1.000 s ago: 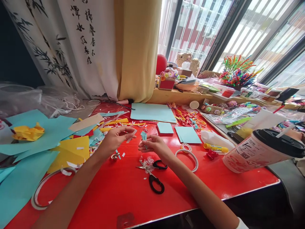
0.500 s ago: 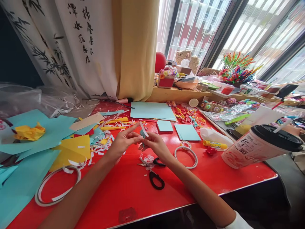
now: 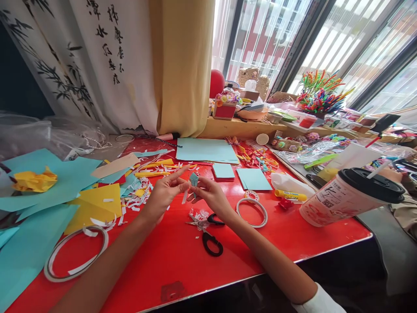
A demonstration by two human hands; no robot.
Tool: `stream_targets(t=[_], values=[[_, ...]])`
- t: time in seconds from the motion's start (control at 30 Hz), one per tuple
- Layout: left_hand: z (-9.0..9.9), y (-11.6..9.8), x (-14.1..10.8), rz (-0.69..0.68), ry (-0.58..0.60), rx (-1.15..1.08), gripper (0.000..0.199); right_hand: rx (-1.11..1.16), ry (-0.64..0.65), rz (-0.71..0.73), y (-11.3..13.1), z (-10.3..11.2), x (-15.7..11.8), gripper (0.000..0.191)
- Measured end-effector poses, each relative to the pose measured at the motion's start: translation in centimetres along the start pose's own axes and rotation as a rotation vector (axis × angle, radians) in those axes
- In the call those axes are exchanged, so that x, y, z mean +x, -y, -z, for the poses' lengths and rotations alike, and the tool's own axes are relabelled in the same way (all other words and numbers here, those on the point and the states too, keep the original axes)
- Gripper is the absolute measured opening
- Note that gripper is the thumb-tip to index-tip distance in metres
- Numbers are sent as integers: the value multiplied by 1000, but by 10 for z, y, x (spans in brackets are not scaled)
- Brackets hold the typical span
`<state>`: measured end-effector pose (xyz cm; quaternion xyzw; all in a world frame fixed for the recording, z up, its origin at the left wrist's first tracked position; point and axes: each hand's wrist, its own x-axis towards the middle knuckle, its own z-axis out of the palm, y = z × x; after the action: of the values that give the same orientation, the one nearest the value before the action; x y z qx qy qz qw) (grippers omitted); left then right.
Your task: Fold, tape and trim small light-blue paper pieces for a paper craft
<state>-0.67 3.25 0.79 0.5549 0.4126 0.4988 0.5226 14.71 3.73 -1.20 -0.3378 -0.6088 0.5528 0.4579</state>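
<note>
The tabletop (image 3: 234,252) is red and shiny, with a dark worn patch (image 3: 172,291) near the front edge. At the back hang a white curtain (image 3: 130,56) with bamboo painted on it and a gold curtain (image 3: 185,65). Bright windows (image 3: 257,43) are on the right, and their ledge (image 3: 234,127) is crowded with little things, like a red ball (image 3: 216,83) and a pot of colorful fuzzy stems (image 3: 321,95). The small blue folded paper (image 3: 194,179) is up above the middle of the tabletop, between the two hands. It is pale blue, has a pointed top, and looks narrower lower down. The right hand (image 3: 210,195) pinches it with the fingertips. The left hand (image 3: 166,191) is just beside it, pointing finger stretched out, pinching a thin white strip (image 3: 185,197) that hangs down. Black scissors (image 3: 208,232) lie spread below the hands, next to white scraps (image 3: 199,215). The white curtain has black brush writing in Chinese, and one word is 水, which means water. The big cup (image 3: 345,198) with a black lid has a label with a square code, but its small print is too tiny to read. So are the words on the yellow glue stick (image 3: 290,195).
</note>
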Motion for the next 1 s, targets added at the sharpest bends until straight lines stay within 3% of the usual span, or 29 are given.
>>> stream_targets(t=[0.27,0.67,0.83,1.0], values=[[-9,1,-2,-11,-110,8,25,30,42,-11,-1,-5,0,26],[-2,-2,1,148,4,-86,35,101,161,-63,0,2,3,28],[4,0,2,77,51,85,21,44,210,-69,5,4,0,30],[9,2,2,53,82,190,21,102,269,-144,8,6,-2,35]])
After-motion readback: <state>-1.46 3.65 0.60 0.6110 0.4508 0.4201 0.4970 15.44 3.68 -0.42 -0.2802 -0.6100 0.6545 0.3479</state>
